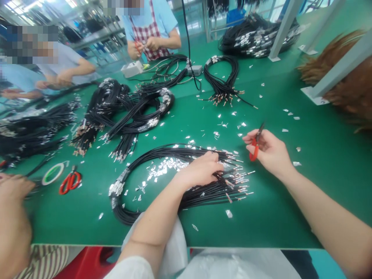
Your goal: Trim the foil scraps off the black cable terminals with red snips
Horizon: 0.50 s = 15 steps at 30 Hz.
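Note:
A looped bundle of black cables [145, 153] lies on the green table in front of me, its stripped ends fanned out to the right. My left hand [203, 168] reaches over the bundle near those ends, its fingers curled round some of the cables; the fingertips are partly hidden. To the right of the cable ends, my right hand [269, 151] is closed on small scissors [254, 149] with red handles, held just above the table. Their dark blades point up and away from me. Small silvery scraps [165, 167] lie inside the loop.
More cable bundles [145, 108] lie at the back left, and another loop [222, 69] lies farther back. Red-handled scissors [70, 181] and a tape roll [53, 173] are at left, near another person's hand [17, 186]. Grey posts [334, 69] stand at right. Other people work across the table.

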Each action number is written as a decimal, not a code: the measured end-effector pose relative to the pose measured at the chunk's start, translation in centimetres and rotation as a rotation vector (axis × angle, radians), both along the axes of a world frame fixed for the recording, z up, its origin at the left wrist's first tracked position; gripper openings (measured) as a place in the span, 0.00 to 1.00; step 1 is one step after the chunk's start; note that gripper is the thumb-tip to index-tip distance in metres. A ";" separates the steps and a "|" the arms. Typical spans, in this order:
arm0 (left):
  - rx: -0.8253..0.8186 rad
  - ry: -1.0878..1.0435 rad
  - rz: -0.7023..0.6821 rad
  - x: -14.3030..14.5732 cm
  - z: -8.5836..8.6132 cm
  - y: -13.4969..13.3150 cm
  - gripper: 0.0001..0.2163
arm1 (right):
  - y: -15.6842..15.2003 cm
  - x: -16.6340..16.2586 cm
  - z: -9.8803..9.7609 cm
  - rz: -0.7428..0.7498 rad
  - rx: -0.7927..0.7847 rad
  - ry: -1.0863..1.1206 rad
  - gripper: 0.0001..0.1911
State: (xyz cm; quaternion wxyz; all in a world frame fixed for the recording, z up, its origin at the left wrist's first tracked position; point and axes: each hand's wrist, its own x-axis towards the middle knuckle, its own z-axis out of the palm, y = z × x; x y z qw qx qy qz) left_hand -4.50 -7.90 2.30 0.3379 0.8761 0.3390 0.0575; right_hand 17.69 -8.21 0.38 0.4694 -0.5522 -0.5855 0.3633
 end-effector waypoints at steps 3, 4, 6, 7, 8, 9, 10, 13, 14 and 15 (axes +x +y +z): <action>-0.021 -0.083 0.016 -0.6 0.9 0.2 0.05 | 0.8 -0.7 -0.8 0.078 0.026 -0.180 0.13; -0.016 -0.101 0.026 -1.1 1.4 0.3 0.04 | 1.2 -1.1 -0.9 0.118 0.021 -0.240 0.14; -0.008 -0.158 0.096 -2.1 2.6 0.6 0.03 | 1.7 -2.1 -0.9 0.200 0.004 -0.339 0.15; 0.008 -0.231 0.186 -2.6 3.1 0.8 0.03 | 1.9 -2.6 -0.9 0.243 -0.003 -0.385 0.15; 0.016 -0.326 0.292 -2.9 3.5 1.1 0.02 | 2.0 -3.0 -0.8 0.282 -0.005 -0.428 0.14; 0.017 -0.441 0.430 -3.2 3.7 1.4 0.02 | 2.0 -3.3 -0.7 0.318 -0.005 -0.464 0.14; 0.016 -0.563 0.581 -3.3 3.7 1.8 0.02 | 1.9 -3.5 -0.6 0.343 -0.004 -0.488 0.13; 0.007 -0.855 0.924 -2.8 2.3 3.1 0.05 | 1.3 -3.5 -0.6 0.354 -0.042 -0.473 0.13; 0.002 -0.908 0.956 -2.4 1.5 3.5 0.06 | 1.1 -3.4 -0.7 0.344 -0.063 -0.450 0.13; -0.012 -0.917 0.944 -1.8 0.7 3.8 0.06 | 1.0 -3.2 -0.8 0.333 -0.078 -0.421 0.13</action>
